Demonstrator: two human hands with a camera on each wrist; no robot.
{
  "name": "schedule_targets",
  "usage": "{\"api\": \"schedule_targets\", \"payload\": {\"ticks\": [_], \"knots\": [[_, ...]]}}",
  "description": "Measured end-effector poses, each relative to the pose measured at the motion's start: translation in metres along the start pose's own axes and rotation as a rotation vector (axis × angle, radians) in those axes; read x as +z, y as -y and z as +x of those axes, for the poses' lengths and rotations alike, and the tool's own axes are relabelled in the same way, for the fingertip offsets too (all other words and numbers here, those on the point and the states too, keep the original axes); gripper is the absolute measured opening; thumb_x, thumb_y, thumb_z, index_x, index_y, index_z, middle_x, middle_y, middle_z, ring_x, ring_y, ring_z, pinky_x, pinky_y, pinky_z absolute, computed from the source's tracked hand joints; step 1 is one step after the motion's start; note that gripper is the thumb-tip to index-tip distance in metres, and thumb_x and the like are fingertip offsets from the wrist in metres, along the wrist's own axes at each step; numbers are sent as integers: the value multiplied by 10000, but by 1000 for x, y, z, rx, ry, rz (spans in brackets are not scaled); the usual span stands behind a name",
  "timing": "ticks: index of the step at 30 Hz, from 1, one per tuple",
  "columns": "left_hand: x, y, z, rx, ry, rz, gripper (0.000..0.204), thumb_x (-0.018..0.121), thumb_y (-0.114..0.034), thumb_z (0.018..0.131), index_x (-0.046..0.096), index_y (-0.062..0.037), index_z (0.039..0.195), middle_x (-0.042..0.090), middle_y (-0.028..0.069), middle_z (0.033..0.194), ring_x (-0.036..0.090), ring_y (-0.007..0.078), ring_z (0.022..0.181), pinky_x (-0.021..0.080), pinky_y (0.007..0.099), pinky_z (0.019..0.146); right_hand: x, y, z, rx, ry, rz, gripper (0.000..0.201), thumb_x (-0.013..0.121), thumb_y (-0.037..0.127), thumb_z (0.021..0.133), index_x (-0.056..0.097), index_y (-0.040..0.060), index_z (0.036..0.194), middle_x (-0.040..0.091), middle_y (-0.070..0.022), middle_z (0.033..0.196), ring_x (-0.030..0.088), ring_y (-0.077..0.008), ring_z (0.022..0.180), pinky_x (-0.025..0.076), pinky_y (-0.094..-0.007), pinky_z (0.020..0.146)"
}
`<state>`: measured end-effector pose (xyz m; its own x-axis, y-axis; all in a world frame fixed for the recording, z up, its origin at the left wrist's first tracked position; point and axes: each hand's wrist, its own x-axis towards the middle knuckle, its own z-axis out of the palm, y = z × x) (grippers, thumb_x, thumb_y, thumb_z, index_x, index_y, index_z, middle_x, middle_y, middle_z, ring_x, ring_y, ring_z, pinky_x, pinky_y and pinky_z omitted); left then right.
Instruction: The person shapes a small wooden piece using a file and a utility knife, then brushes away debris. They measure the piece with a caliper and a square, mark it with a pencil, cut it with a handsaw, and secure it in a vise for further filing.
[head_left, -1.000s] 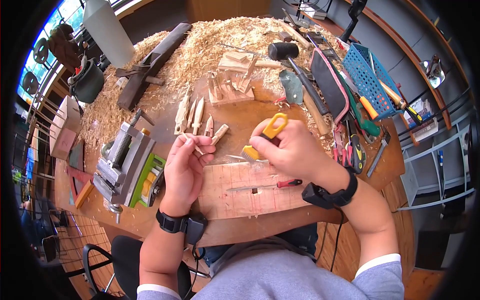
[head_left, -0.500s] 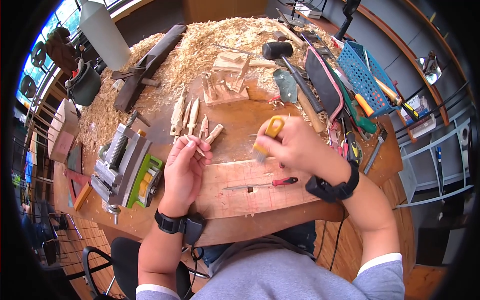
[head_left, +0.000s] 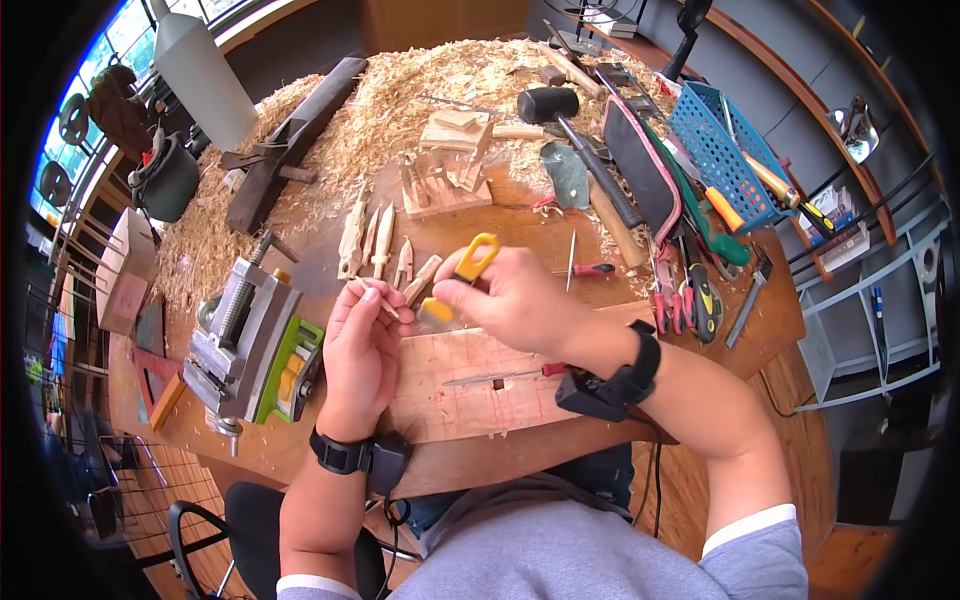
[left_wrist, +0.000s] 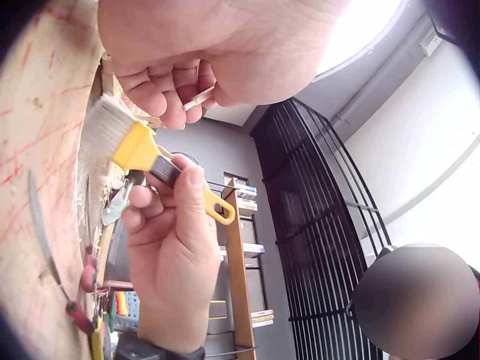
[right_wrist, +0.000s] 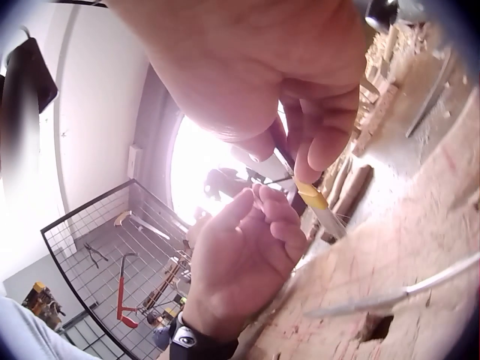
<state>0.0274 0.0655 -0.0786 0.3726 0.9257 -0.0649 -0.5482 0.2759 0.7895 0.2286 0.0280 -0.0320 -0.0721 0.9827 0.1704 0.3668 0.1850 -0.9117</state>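
Note:
My left hand (head_left: 362, 340) pinches a small, thin piece of pale wood (left_wrist: 199, 99) between thumb and fingers, above the left end of a marked wooden board (head_left: 430, 405). In my right hand (head_left: 520, 300) is a brush (left_wrist: 136, 148) with a yellow and black handle and pale bristles. Its bristles point down toward the board, close beside the left fingers. On the board, near a square hole, lies a slim metal tool (head_left: 475, 380) with a red handle, partly covered by the right wrist strap. Several carved wooden pieces (head_left: 384, 240) lie just beyond the left hand.
A metal vise (head_left: 240, 340) with a green part stands left of the board. Wood shavings (head_left: 440, 65) heap along the back. To the right are a black mallet (head_left: 548, 104), a blue basket (head_left: 725, 150) and pliers (head_left: 705, 300). Another red-handled tool (head_left: 594, 270) lies behind the right hand.
My right hand has carried the brush leftward, close to the left hand, uncovering a red-handled tool behind it. The left hand keeps its pinch on the wood.

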Motion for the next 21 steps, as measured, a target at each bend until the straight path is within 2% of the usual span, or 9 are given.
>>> {"api": "schedule_targets", "payload": {"ticks": [2, 4, 8, 10, 12, 14, 16, 18, 21], "knots": [[1, 0, 0, -5, 0, -3, 98, 486, -134, 1018, 554, -64, 1027, 624, 60, 931, 611, 151, 805, 489, 267, 710, 1, -12, 1, 9, 33, 0, 191, 634, 184, 901, 690, 5, 869, 668, -173, 735, 653, -290, 642, 506, -396, 635], [1, 0, -1, -4, -9, -8, 98, 488, -135, 1018, 555, -64, 1028, 623, 59, 927, 609, 151, 806, 486, 266, 710, -15, -26, 2, 5, 77, -231, 191, 623, 165, 936, 669, -16, 894, 604, -62, 667, 577, -125, 624, 470, -303, 606], [1, 2, -2, -11, 39, 8, 97, 502, -140, 1012, 564, -68, 1031, 622, 52, 929, 605, 149, 813, 479, 263, 713, -44, -8, 1, 77, -6, -358, 191, 623, 160, 928, 669, -19, 881, 617, -61, 671, 594, -128, 631, 480, -300, 611], [2, 4, -2, -29, 31, 12, 94, 502, -139, 1012, 562, -71, 1034, 625, 51, 934, 603, 146, 809, 478, 263, 713, -35, 6, -5, 111, -26, -76, 194, 632, 167, 914, 670, -20, 878, 636, -75, 682, 609, -143, 643, 486, -308, 622], [4, 5, -3, -47, 36, 19, 93, 501, -139, 1011, 561, -73, 1036, 625, 51, 933, 602, 144, 807, 478, 262, 714, -34, -8, -10, 92, 17, -39, 171, 634, 156, 910, 679, -6, 879, 652, -65, 711, 615, -120, 667, 488, -296, 632], [4, 6, -6, -59, 22, 26, 91, 499, -139, 1011, 560, -75, 1037, 626, 50, 932, 600, 142, 805, 478, 262, 715, -56, -22, -8, 26, 118, -327, 143, 627, 137, 923, 678, 8, 889, 650, -32, 742, 606, -83, 693, 479, -272, 633], [4, 6, -4, -80, 53, 54, 90, 496, -140, 1013, 557, -78, 1037, 626, 50, 932, 600, 139, 804, 478, 260, 717, -70, -12, -8, 138, 87, -407, 131, 622, 125, 925, 674, 10, 891, 653, -27, 754, 608, -90, 693, 483, -275, 636], [6, 5, -5, -88, 60, 55, 90, 497, -141, 1013, 557, -79, 1037, 626, 50, 931, 599, 138, 805, 477, 259, 718, -75, -8, -10, 163, 57, -184, 138, 633, 131, 910, 671, 1, 881, 658, -63, 740, 620, -142, 677, 495, -305, 648], [8, 8, -5, -96, 74, 61, 91, 498, -143, 1014, 557, -77, 1035, 626, 51, 930, 597, 138, 808, 476, 259, 718, -65, -14, -8, 45, 118, -237, 145, 644, 127, 911, 671, -9, 869, 650, -53, 726, 604, -114, 668, 486, -283, 637]]}}
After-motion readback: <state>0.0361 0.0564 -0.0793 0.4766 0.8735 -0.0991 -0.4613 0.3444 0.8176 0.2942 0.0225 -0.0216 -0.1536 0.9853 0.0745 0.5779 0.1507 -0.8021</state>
